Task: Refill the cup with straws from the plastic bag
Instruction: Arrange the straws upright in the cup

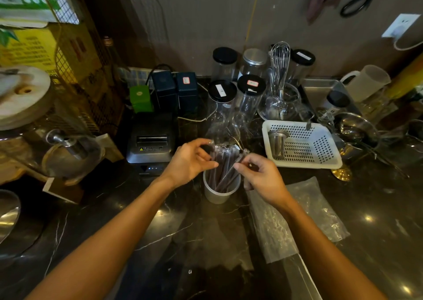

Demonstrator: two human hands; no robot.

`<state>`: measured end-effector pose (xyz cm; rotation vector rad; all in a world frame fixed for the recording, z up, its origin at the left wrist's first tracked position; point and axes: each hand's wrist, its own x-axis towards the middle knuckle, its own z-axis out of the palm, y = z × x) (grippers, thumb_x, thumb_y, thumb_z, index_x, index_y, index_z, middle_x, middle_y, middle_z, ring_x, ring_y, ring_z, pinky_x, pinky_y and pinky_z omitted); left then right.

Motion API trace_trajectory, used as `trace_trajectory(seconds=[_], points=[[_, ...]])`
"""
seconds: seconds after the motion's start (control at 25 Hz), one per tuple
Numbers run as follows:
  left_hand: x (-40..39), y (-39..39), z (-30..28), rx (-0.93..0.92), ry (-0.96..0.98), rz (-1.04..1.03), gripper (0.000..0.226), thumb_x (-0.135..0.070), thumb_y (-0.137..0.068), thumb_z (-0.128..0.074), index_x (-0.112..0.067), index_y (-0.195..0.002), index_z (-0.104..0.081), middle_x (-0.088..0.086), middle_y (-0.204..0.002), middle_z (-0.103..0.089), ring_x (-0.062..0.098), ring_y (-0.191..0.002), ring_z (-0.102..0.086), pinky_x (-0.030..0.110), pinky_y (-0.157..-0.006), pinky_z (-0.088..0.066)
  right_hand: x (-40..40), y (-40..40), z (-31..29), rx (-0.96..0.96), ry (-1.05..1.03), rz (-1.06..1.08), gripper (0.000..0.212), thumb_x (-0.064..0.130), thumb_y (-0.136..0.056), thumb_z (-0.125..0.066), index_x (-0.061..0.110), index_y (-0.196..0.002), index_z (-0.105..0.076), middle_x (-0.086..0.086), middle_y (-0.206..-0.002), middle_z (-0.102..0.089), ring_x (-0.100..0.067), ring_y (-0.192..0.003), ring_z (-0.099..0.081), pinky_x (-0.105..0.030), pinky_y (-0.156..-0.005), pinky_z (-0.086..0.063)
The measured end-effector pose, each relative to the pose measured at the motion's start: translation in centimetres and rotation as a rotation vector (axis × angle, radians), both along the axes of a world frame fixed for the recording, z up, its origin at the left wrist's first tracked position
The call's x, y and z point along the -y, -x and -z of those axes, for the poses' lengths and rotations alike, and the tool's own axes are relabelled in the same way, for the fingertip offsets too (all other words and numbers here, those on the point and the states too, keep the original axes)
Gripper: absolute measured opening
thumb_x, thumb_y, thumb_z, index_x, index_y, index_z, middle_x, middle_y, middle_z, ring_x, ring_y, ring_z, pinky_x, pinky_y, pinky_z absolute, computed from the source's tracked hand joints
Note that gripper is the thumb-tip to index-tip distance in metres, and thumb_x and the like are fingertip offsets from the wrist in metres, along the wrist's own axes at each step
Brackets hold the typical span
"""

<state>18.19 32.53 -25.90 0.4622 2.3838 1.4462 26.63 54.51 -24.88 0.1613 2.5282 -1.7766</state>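
The cup stands mid-counter, dark wrapped straws upright in it. The left hand, at its ten o'clock, curls round their tops; the right hand, at two o'clock, pinches one. The plastic bag lies at four o'clock.
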Motion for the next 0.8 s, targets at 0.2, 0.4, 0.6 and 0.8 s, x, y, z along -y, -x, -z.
trace_trajectory(seconds=[0.2, 0.4, 0.6, 0.8], points=[[0.2, 0.1, -0.2, 0.069, -0.097, -0.118, 0.075, -0.011, -0.080, -0.086, -0.013, -0.146, -0.049, 0.005, -0.111, -0.069, 0.018, -0.085, -0.075, 0.028, -0.083, -0.063, -0.4, 0.8, -2.4, -0.060, 0.120, 0.069, 0.017, 0.010, -0.101, -0.065, -0.006, -0.096, -0.064, -0.029, -0.078, -0.064, -0.018, -0.051, -0.061, -0.026, -0.050, -0.054], [2.3, -1.6, 0.0, -0.002, -0.077, -0.203, 0.068, -0.015, -0.084, -0.083, -0.017, -0.144, -0.052, -0.001, -0.108, -0.064, 0.007, -0.075, -0.070, 0.030, -0.079, -0.064, -0.9, 1.1, -4.1, -0.129, 0.221, 0.249, 0.020, 0.011, -0.104, -0.061, -0.009, -0.104, -0.065, -0.024, -0.076, -0.059, -0.017, -0.047, -0.054, -0.023, -0.045, -0.050], [2.4, -4.3, -2.4, -0.401, -0.104, 0.043, 0.057, -0.009, -0.083, -0.083, -0.017, -0.136, -0.063, 0.002, -0.101, -0.062, 0.016, -0.077, -0.065, 0.030, -0.074, -0.060, 0.8, 1.2, -4.6, 0.073, 0.576, 0.410, 0.029, 0.002, -0.101, -0.062, 0.004, -0.129, -0.056, -0.010, -0.086, -0.062, -0.009, -0.047, -0.049, -0.023, -0.044, -0.048], [0.3, -5.3, -5.7, -0.458, -0.173, 0.230, 0.026, -0.009, -0.089, -0.078, -0.011, -0.115, -0.078, 0.003, -0.102, -0.071, 0.012, -0.093, -0.071, 0.028, -0.083, -0.059, 3.5, 0.3, -3.0, 0.250, 0.572, 0.281, 0.011, 0.002, -0.103, -0.058, 0.002, -0.114, -0.061, -0.016, -0.079, -0.061, -0.009, -0.044, -0.049, -0.024, -0.043, -0.049]])
